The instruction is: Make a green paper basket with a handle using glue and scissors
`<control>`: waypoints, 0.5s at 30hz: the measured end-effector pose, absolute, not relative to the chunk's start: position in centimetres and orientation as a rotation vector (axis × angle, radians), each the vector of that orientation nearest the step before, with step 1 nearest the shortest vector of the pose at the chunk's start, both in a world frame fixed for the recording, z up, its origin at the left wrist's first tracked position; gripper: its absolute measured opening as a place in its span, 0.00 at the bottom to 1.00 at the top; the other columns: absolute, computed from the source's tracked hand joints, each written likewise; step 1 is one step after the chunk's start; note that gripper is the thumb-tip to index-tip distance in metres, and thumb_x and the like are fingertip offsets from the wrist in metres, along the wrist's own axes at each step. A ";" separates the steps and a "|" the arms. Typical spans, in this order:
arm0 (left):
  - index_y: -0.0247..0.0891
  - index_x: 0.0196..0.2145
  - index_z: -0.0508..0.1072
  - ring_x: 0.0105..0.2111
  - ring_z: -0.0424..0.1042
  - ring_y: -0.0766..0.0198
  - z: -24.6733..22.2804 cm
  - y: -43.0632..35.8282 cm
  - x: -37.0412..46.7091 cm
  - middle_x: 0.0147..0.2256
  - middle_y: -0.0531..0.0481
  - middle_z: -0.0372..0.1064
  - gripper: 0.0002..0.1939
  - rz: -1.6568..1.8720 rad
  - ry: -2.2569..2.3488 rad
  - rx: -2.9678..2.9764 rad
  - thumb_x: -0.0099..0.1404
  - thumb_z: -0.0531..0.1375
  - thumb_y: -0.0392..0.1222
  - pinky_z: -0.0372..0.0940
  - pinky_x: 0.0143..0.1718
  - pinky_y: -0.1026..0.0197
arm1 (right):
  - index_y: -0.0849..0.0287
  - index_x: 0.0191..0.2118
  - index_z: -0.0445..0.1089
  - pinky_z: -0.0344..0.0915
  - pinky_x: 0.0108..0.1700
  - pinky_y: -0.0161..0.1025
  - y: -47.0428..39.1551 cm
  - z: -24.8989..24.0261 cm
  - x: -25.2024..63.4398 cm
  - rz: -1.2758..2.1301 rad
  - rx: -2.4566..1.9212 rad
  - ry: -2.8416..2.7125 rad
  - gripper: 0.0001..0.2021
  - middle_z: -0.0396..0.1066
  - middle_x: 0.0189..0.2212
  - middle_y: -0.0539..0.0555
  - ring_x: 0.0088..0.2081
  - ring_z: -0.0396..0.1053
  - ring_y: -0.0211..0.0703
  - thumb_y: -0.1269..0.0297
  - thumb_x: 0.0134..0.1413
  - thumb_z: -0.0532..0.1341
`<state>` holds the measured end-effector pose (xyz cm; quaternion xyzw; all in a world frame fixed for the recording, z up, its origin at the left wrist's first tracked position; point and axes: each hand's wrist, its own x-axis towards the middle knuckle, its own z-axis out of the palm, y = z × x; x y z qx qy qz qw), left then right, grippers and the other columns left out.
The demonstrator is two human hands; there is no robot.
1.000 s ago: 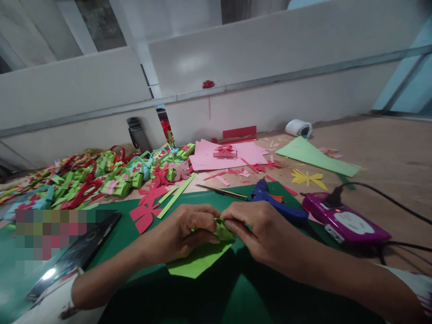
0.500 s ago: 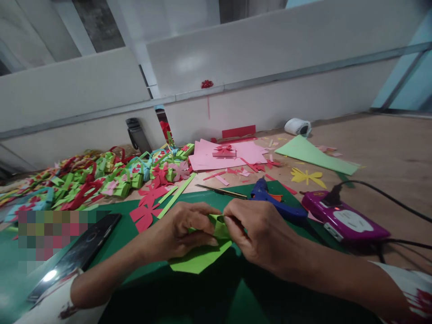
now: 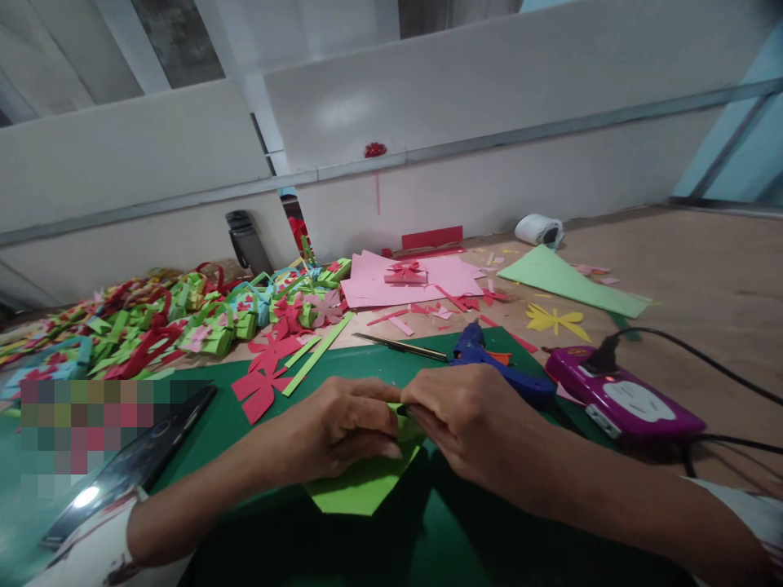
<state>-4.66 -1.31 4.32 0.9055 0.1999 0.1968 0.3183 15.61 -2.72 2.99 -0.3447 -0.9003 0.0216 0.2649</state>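
1. Gripping the light-green paper [image 3: 360,489] above the green mat [image 3: 201,456], the left hand [image 3: 342,428] pinches it between thumb and curled fingers.
2. The right hand [image 3: 474,416] presses its fingers together at the paper's far right part, close against the left fingertips.
3. A small dark item shows at the right fingertips; its nature cannot be determined.
4. The blue glue gun [image 3: 502,367] lies at the mat's far right corner, just beyond the right hand. A slim metallic tool [image 3: 400,346] lies along the far edge, its right end near the gun.
5. Red paper flowers [image 3: 260,391] and green strips [image 3: 318,355] straddle the far edge, left of the tool.
6. Beyond that edge lie pink sheets [image 3: 367,281]; a paper pile [image 3: 165,318] extends leftward.
7. A purple power strip [image 3: 624,399] with a black plug stands right of the gun.
8. The phone [image 3: 140,456] lies at left, partly covered by pixelation.
9. The hands hide the paper's upper part; the near side of the mat is dark, and the frame cuts it off.
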 end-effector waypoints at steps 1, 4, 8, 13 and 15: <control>0.33 0.27 0.71 0.34 0.70 0.65 4.4 -1.3 -4.8 0.34 0.46 0.71 0.09 0.572 0.508 2.349 0.64 0.56 0.38 0.64 0.37 0.65 | 0.61 0.24 0.64 0.48 0.24 0.36 -2.8 3.0 15.5 0.037 -0.937 -2.412 0.09 0.63 0.18 0.49 0.20 0.57 0.35 0.75 0.53 0.53; 0.33 0.34 0.71 0.37 0.72 0.61 4.6 -1.0 -5.1 0.31 0.46 0.73 0.06 0.770 0.596 2.245 0.64 0.56 0.39 0.66 0.40 0.62 | 0.62 0.25 0.64 0.49 0.24 0.36 -2.9 2.9 15.5 -0.029 -0.931 -2.343 0.09 0.63 0.19 0.49 0.20 0.57 0.35 0.75 0.53 0.53; 0.34 0.42 0.72 0.37 0.73 0.61 3.8 -0.2 -5.4 0.37 0.44 0.75 0.10 0.774 0.827 2.386 0.62 0.57 0.36 0.67 0.38 0.62 | 0.62 0.25 0.65 0.49 0.24 0.37 -3.0 2.7 15.6 -0.185 -0.865 -2.304 0.10 0.62 0.19 0.50 0.21 0.57 0.36 0.77 0.53 0.52; 0.36 0.37 0.73 0.34 0.72 0.64 2.2 0.5 -5.5 0.32 0.46 0.74 0.09 0.847 0.771 2.703 0.65 0.52 0.37 0.66 0.40 0.62 | 0.62 0.28 0.67 0.53 0.28 0.38 -3.1 2.6 15.9 -0.420 -0.740 -2.388 0.10 0.66 0.21 0.53 0.24 0.61 0.40 0.79 0.54 0.52; 0.36 0.36 0.72 0.34 0.72 0.64 2.1 0.5 -5.5 0.32 0.45 0.74 0.10 0.865 0.701 2.797 0.65 0.51 0.36 0.65 0.40 0.62 | 0.63 0.29 0.68 0.55 0.29 0.38 -3.1 2.5 15.9 -0.435 -0.752 -2.407 0.10 0.67 0.22 0.54 0.25 0.62 0.41 0.78 0.55 0.52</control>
